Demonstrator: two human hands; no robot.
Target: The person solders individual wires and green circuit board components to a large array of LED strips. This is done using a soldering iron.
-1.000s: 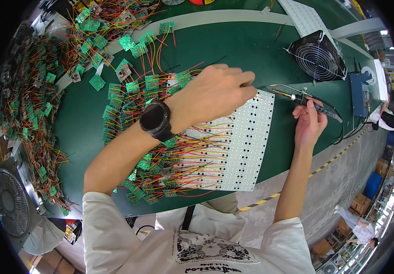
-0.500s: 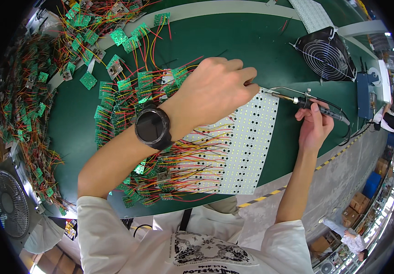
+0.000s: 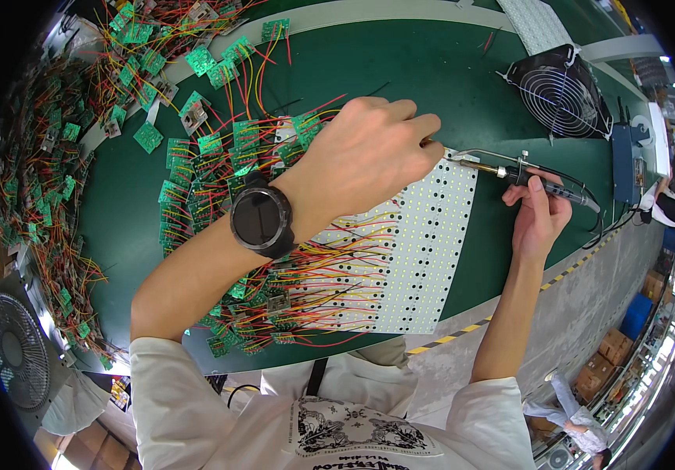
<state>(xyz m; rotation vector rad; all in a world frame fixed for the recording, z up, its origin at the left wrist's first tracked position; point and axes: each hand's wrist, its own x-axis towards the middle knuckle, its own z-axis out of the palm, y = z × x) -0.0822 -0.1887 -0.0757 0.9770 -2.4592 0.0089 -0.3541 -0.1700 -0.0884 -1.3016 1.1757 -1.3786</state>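
My right hand point(image 3: 539, 215) grips a soldering iron point(image 3: 558, 193) like a pen. The iron's tip points left, at the upper right corner of a white LED board point(image 3: 424, 251), with a thin curved metal tube beside it. Over the board's upper part, my left hand point(image 3: 380, 153) is closed in a pinch near that tip; what its fingers hold is hidden. Red, yellow and black wires point(image 3: 345, 270) run from the LED board to several small green circuit boards point(image 3: 245, 145) at its left. My left forearm, with a black watch point(image 3: 261, 218), crosses over them.
Heaps of wired green boards point(image 3: 48, 188) line the left side and far left of the green table point(image 3: 400, 63). At the far right stand a black fan with a round wire guard point(image 3: 558, 95) and a blue box point(image 3: 625, 164). A larger fan point(image 3: 15, 341) is at the lower left.
Both hands stay almost in place; the soldering iron has shifted very slightly left. At the lower right, a distant person has moved.
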